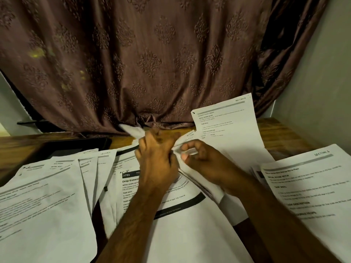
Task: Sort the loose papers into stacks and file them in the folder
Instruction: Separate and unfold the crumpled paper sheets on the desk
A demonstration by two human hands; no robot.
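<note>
Both hands at centre of wooden tabletop [284, 133], over spread printed sheets. Left hand [155, 158] curled, fingers [152, 137] closed round the near edge of a crumpled white sheet [133, 130] that sticks up toward the curtain [152, 63]. Right hand [201, 158] beside it, thumb and fingertips bent and pinching a fold of paper at the same spot; motion blur there, so possibly the same sheet, not certain. Lifted sheet marked "SECTION 8" [228, 126] tilted up behind right hand, lower edge among the papers. Fanned stack marked "SECTION 4" [47, 196] lying flat at left. Sheet headed "3703" [171, 215] flat under both forearms. Sheet marked "SECTION 1" [307, 186] flat at right. Dark flat folder [76, 147] at far left of tabletop, partly covered by the fanned stack.
</note>
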